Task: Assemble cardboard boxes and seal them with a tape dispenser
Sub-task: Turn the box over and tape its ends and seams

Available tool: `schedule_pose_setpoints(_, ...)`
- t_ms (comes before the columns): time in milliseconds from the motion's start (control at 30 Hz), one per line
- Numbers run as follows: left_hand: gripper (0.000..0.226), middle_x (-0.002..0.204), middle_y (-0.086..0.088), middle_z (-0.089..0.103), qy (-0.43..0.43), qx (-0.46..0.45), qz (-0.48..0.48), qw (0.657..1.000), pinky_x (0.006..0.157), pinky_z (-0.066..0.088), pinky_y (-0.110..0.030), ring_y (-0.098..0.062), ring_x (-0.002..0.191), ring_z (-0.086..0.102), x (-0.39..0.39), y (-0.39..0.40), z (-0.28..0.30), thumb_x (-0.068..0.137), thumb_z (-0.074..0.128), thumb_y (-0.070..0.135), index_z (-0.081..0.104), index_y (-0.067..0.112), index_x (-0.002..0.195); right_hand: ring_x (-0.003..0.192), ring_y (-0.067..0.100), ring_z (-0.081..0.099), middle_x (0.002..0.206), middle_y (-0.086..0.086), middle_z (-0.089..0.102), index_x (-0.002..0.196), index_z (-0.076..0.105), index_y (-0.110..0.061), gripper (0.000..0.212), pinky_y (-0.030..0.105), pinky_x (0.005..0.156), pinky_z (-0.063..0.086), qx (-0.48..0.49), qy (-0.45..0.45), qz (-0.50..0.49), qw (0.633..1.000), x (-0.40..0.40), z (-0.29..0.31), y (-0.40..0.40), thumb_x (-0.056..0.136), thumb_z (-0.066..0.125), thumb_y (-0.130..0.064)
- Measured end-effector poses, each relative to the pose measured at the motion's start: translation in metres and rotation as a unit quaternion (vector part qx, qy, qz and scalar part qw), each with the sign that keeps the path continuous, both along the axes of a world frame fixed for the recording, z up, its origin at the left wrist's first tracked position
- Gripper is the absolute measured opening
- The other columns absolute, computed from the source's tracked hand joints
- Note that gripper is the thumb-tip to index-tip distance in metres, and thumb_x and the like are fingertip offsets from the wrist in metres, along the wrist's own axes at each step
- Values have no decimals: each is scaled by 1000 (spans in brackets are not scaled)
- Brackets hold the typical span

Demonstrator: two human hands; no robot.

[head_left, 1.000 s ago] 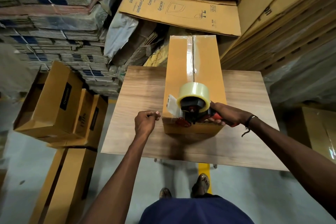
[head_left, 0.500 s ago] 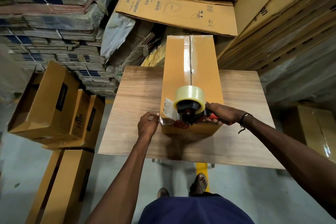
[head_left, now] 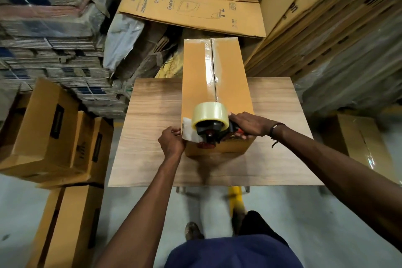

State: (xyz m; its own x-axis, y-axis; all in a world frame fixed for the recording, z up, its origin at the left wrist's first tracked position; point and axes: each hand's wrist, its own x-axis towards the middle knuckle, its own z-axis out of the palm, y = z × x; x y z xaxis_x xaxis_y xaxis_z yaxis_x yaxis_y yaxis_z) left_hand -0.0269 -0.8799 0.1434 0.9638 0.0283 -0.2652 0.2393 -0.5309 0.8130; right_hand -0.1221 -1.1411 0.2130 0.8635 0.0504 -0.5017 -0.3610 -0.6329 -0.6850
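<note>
Right hand (head_left: 250,124) gripping tape dispenser (head_left: 212,125) atop taped box (head_left: 215,80) on tabletop (head_left: 148,115), left hand (head_left: 171,142) pinching loose tape end (head_left: 188,132) at near corner.

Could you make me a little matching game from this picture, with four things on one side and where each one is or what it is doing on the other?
Things:
1. tape dispenser
2. left hand
3. taped box
4. flat printed carton

Descriptions:
A. lies on the stacks beyond the table
B. stands on the wooden table
C. held by the right hand on the box's near end
D. touches the box's near left corner, by the loose tape end

Pairs: 1-C, 2-D, 3-B, 4-A
</note>
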Motion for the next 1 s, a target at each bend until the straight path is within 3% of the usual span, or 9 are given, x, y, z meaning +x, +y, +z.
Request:
schedule_pose_setpoints(67, 13, 79, 7, 64, -17, -6, 32, 999, 56, 38, -11, -18, 83, 66, -6, -4, 0, 86, 72, 0, 75, 9, 95, 47, 19, 46, 51, 0, 55, 55, 53, -17, 85, 31, 62, 48, -9, -5, -2, 1000, 1, 0, 2, 104, 10, -71)
schedule_pose_setpoints(200, 6, 74, 9, 63, -69, 10, 54, 996, 69, 44, -25, -16, 77, 63, -17, -11, 0, 82, 78, 11, 77, 15, 86, 52, 16, 43, 50, -7, 50, 59, 48, -21, 78, 32, 62, 45, -23, -23, 10, 999, 1, -4, 0, 102, 7, -72)
schedule_pose_setpoints(367, 20, 82, -1, 75, -85, 0, 63, 994, 76, 52, -28, -18, 78, 68, -22, -12, 2, 76, 88, 19, 80, 11, 92, 48, 10, 45, 46, -6, 51, 61, 46, -18, 75, 30, 64, 45, -27, -28, 6, 999, -12, -9, -21, 106, 7, -63)
schedule_pose_setpoints(600, 39, 94, -6, 77, -90, 9, 77, 993, 82, 53, -27, -20, 85, 71, -23, -16, -3, 73, 94, 31, 80, 9, 102, 51, 18, 43, 56, 5, 53, 70, 53, -10, 91, 30, 58, 43, 7, -17, -12, 1000, -53, -13, -101, 96, 6, -83)
schedule_pose_setpoints(733, 43, 104, -7, 76, -68, 7, 93, 993, 87, 54, -33, -26, 99, 71, -26, -24, -5, 76, 91, 33, 76, 11, 109, 51, 20, 41, 57, 5, 52, 71, 51, -9, 93, 34, 60, 41, 22, -28, -7, 999, -60, -17, -116, 92, 7, -88)
schedule_pose_setpoints(800, 52, 118, -9, 70, -89, 61, 85, 990, 95, 51, -43, -31, 112, 65, -30, -32, -5, 78, 89, 38, 68, 14, 120, 51, 19, 40, 57, 2, 52, 74, 51, -9, 92, 38, 61, 40, 30, -30, -2, 999, -58, -17, -119, 90, 10, -89)
schedule_pose_setpoints(900, 81, 141, -11, 54, -158, 167, 27, 973, 109, 40, -51, -33, 130, 51, -42, -52, -1, 73, 88, 51, 54, 14, 137, 53, 20, 40, 57, 2, 52, 70, 50, -13, 88, 41, 63, 39, 39, -22, -15, 999, -58, -14, -121, 91, 12, -89)
schedule_pose_setpoints(1000, 96, 160, -12, 37, -182, 201, -62, 960, 123, 24, -50, -33, 148, 33, -52, -85, 3, 76, 84, 54, 40, 15, 152, 54, 21, 40, 57, 4, 51, 68, 48, -12, 88, 41, 62, 38, 41, -15, -18, 999, -58, -15, -121, 92, 11, -88)
